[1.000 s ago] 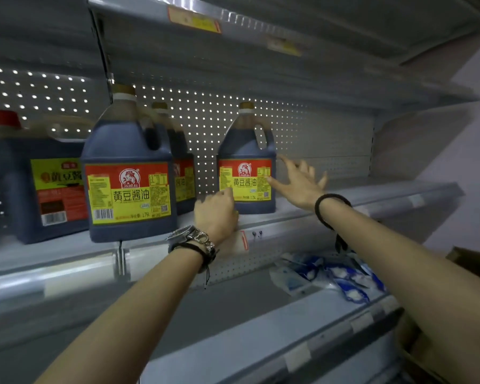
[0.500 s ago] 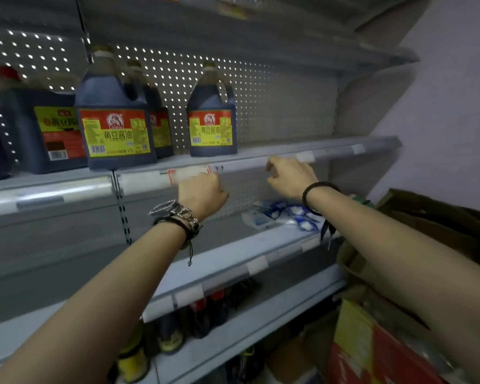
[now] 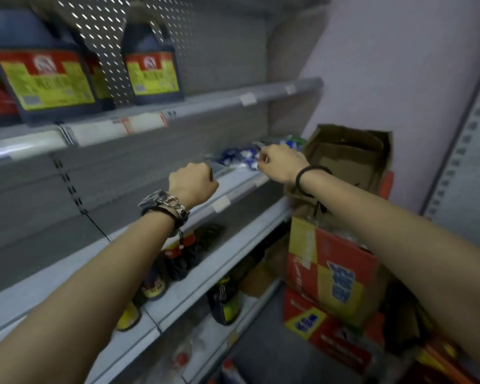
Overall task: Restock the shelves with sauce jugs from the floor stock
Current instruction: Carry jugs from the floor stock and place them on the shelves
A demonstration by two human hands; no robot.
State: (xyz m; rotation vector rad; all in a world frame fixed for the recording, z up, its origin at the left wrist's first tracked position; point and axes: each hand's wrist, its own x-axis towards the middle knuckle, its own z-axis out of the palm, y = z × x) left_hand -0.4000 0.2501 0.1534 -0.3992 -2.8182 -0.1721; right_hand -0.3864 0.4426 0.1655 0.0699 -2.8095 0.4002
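Dark sauce jugs with red and yellow labels stand on the upper shelf (image 3: pixel 205 106): one large jug (image 3: pixel 46 79) at the left, another (image 3: pixel 96 79) partly hidden behind it, and a third (image 3: pixel 151 70) further right. My left hand (image 3: pixel 191 184), with a watch and bracelet at the wrist, is curled into a fist in mid-air below that shelf and holds nothing. My right hand (image 3: pixel 281 164), with a black band at the wrist, hovers with curled fingers over the middle shelf's front edge, apart from the jugs and holding nothing.
Blue and white packets (image 3: pixel 239 157) lie on the middle shelf by my right hand. Smaller dark bottles (image 3: pixel 178 259) stand on the lower shelves. An open brown carton (image 3: pixel 349 156) tops stacked red and yellow boxes (image 3: pixel 330 275) on the floor at the right, against a pale wall.
Both hands left the right jug on the upper shelf and dropped to middle-shelf height, fingers curling in. My view swung down and right, bringing the floor boxes into sight.
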